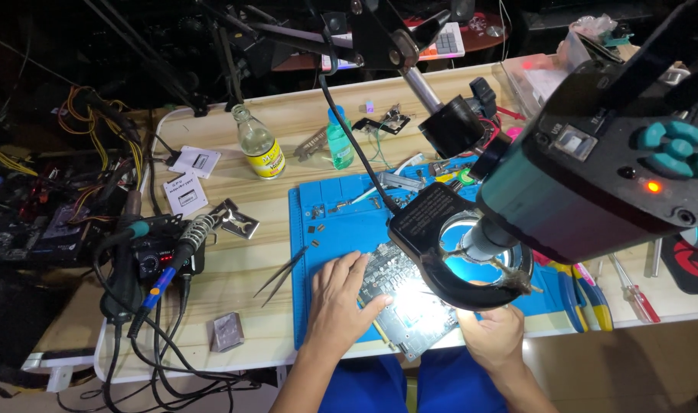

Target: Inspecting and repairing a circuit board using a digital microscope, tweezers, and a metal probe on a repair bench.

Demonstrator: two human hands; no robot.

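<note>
1. Head view looks down on a pale wooden table (234, 264) with a blue work mat (341, 229) laid across its near middle.
2. On the mat lies a circuit board (399, 294), brightly lit under a round ring lamp (471, 264) fixed beneath a large dark microscope head (609, 176) on a jointed arm.
3. Left hand (341, 302) rests flat on the left edge of the board, fingers spread and relaxed, gripping nothing.
4. Right hand (493, 336) sits at the near right edge of the board, partly under the lamp; its fingers curl inward, but I cannot tell whether they grip anything.
5. Tweezers (282, 274) lie on the wood just left of the mat.
6. Farther left stands a soldering station (158, 256) with a coiled holder and tangled black cables.
7. Toward the far side stand a clear glass bottle (259, 144) with a yellow label and a small green bottle (338, 141).
8. At the right, screwdrivers (632, 291) lie beside the mat.
9. Beyond the table the room is dark, cluttered with wires and electronic parts.
</note>
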